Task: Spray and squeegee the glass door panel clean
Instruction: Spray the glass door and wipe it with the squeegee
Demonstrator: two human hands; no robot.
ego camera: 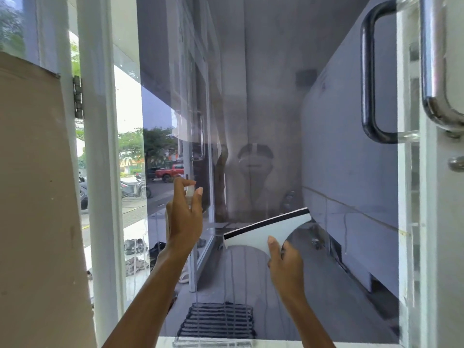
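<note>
White squeegee (271, 229) (black-edged) in right hand (286, 262)

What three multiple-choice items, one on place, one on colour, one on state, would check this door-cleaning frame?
1. Where is the squeegee relative to the spray bottle?
A. to its right and lower
B. directly above it
C. to its left

2. What colour is the strip along the squeegee's upper edge?
A. red
B. black
C. yellow

3. What is the left hand doing?
A. lying flat on the glass
B. hanging empty
C. gripping the spray bottle

Key:
1 A: the right hand holds the squeegee right of and below the bottle.
2 B: a black strip borders the white body.
3 C: the fingers wrap the bottle, with one on top.
</note>
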